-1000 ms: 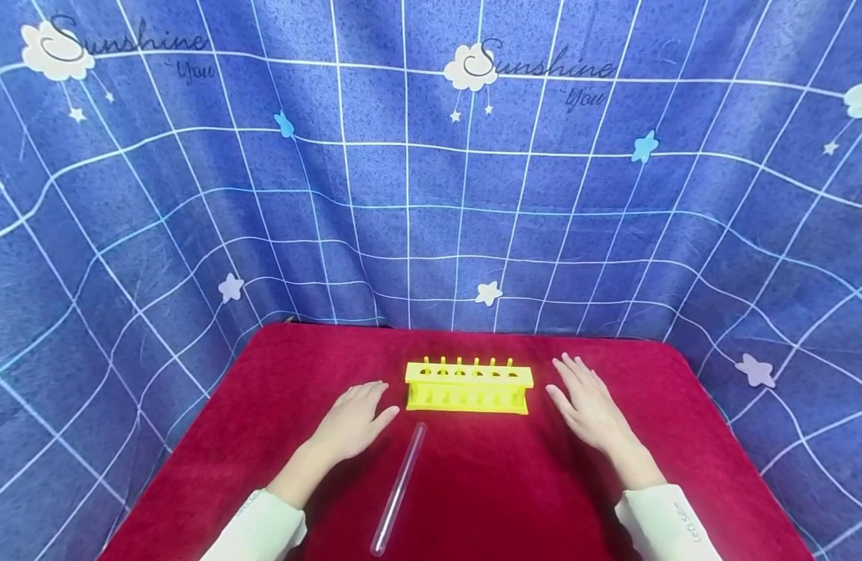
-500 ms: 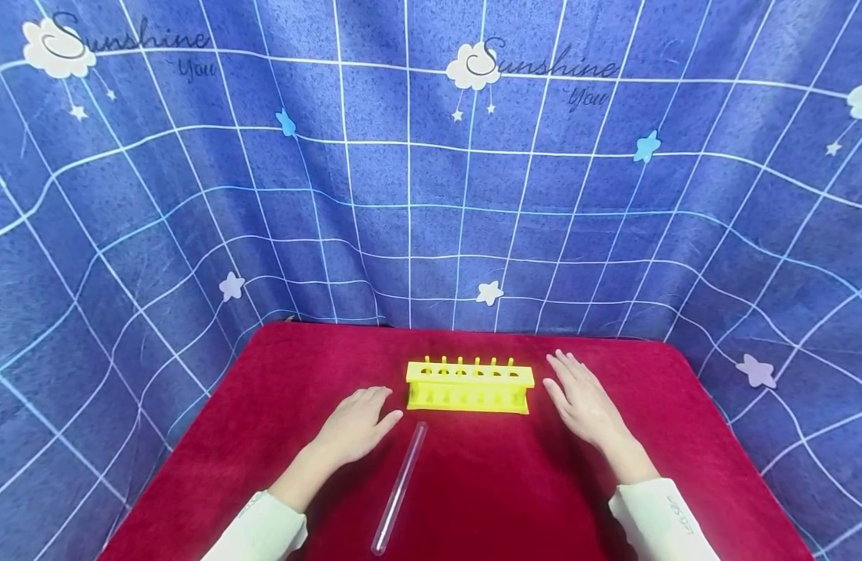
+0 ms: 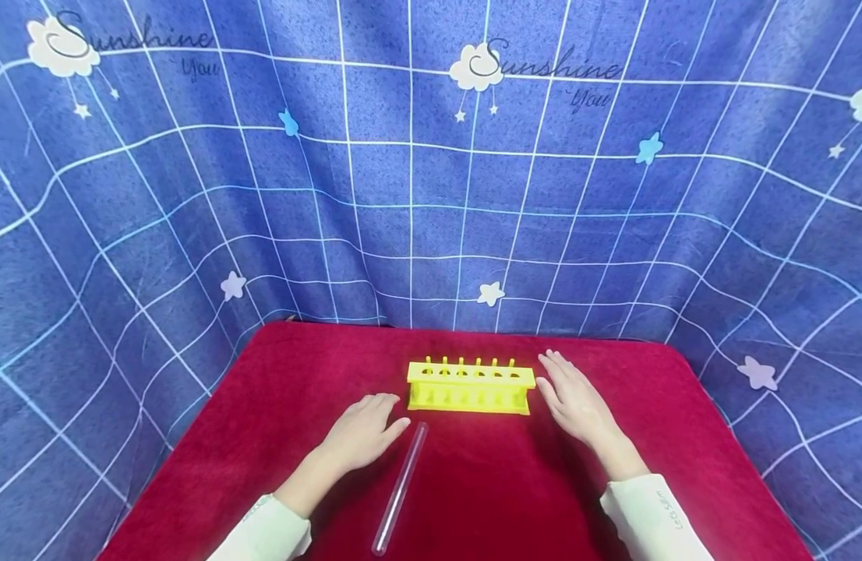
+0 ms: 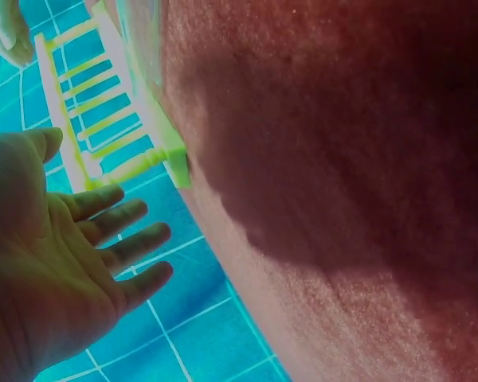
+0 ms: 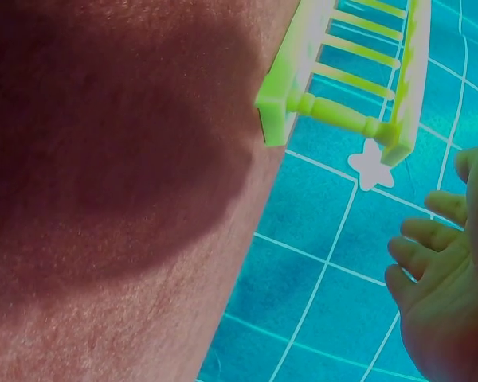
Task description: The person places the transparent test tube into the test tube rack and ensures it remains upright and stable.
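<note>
A yellow test tube rack (image 3: 469,397) stands on the red cloth, with a row of round holes and several upright pegs along its back. My left hand (image 3: 364,432) is just left of it, fingers extended and holding nothing. On the other side, my right hand (image 3: 578,405) has its fingertips close to the rack's right end, also holding nothing. In front of the rack lies a clear test tube (image 3: 400,491), slanting toward me, near the left thumb. The left wrist view shows the left palm (image 4: 56,247) facing the rack's end; part of the right hand (image 5: 446,263) shows in the right wrist view.
A red velvety cloth (image 3: 487,499) covers the table. Behind it and at both sides hangs a blue curtain (image 3: 431,179) with white grid lines, stars and clouds. The table's back edge (image 3: 333,326) runs close behind the rack.
Both hands have moved inward toward the rack's ends, the right one further to the left and the left one slightly right and nearer to me. The rack and test tube stay in place.
</note>
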A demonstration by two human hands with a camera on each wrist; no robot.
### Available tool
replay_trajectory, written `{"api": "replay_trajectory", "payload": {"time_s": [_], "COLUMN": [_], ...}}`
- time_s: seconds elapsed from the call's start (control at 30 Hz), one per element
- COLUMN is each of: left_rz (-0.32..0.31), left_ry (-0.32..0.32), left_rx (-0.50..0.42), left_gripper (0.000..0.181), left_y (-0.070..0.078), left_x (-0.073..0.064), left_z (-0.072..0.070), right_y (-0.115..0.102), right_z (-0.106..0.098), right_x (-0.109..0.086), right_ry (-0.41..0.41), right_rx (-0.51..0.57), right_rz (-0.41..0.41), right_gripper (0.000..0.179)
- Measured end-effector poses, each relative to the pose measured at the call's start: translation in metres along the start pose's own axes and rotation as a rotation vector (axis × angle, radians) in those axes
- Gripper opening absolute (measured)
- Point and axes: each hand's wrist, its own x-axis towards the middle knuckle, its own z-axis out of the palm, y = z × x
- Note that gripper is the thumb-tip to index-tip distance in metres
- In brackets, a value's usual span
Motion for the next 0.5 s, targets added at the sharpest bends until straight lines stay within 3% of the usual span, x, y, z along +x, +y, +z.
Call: {"api": "replay_trajectory", "payload": {"time_s": [0.5], "left_rz": [0.031], "left_ry": [-0.035], "left_rx": [0.018], "left_gripper": [0.053], "left_y": [0.0072], "left_x": [-0.0031], "left_z": [0.0034], "right_y": [-0.0056], "right_z": [0.0066], "right_x": [0.0072], "right_ry": [-0.014], "right_rx": [0.004], "right_rz": [-0.010], "right_gripper": [0.051]}}
